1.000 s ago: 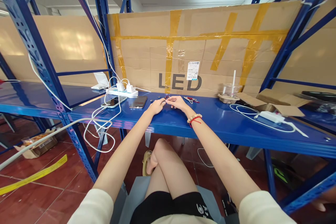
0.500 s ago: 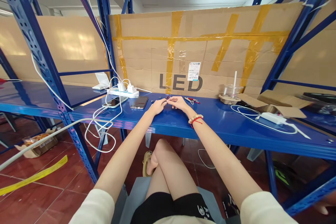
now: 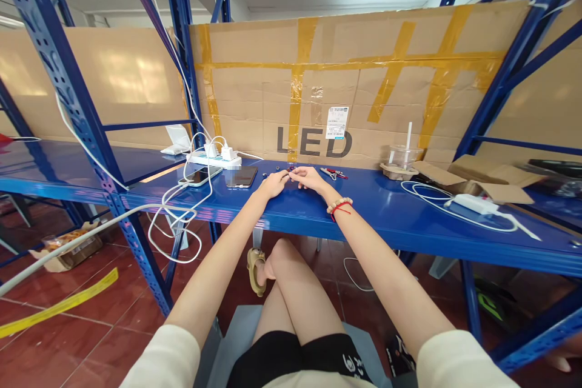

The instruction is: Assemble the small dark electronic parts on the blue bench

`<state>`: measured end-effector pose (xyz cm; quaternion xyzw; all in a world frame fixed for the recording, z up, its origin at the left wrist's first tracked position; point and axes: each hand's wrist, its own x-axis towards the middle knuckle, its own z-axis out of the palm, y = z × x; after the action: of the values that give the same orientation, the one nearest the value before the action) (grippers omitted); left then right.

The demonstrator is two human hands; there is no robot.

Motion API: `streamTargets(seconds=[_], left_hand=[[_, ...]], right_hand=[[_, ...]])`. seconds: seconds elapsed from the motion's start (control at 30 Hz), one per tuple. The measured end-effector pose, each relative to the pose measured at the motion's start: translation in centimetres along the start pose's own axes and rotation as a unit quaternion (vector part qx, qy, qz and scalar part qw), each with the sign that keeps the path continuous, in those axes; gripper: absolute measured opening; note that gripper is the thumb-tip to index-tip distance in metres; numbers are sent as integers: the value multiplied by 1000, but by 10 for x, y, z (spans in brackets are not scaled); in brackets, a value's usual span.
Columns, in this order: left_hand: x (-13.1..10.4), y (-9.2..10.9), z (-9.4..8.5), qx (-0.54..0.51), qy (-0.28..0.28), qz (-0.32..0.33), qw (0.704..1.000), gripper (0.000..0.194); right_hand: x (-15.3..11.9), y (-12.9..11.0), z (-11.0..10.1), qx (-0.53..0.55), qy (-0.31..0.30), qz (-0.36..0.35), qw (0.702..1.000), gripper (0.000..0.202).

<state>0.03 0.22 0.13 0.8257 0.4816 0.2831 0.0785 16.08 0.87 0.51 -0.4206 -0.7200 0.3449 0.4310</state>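
Both my hands rest over the blue shelf top point(image 3: 295, 209), their fingertips nearly meeting. My left hand point(image 3: 274, 183) is closed in a pinch around something too small to make out. Opposite it, my right hand point(image 3: 307, 178) pinches at the same spot, and what its fingertips hold is hidden. A beaded bracelet with a red string point(image 3: 339, 206) circles my right wrist. Small dark reddish items point(image 3: 291, 167) lie just behind the fingertips. Red-handled and metal tools point(image 3: 334, 174) are to the right of my right hand.
Left of my hands lie a dark phone point(image 3: 242, 177), another phone point(image 3: 203, 176) and a white power strip point(image 3: 213, 160) with looping cables. A clear cup with a straw point(image 3: 404, 157), an open cardboard box point(image 3: 482, 177) and a white adapter point(image 3: 475, 204) sit right. Cardboard point(image 3: 254, 97) stands behind.
The view has shifted very slightly. The sandalled foot below the shelf has tilted and shows more. Both hands keep nearly the same pose and place.
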Motion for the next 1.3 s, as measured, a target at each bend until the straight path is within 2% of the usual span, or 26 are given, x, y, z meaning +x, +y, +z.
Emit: streamTargets(seconds=[0.77,0.97,1.3], left_hand=[[3,-3,4,21,10,-2,1000,35],[4,-6,7,-10,28,28,999,33],[-2,2,1,-25,17,67,997,31]], right_hand=[[-1,-2,1,-4,12,0,1000,27],[0,0,-1,-11,34,-35,999,37],[0,-1,-4,-11,36,-12,999,41]])
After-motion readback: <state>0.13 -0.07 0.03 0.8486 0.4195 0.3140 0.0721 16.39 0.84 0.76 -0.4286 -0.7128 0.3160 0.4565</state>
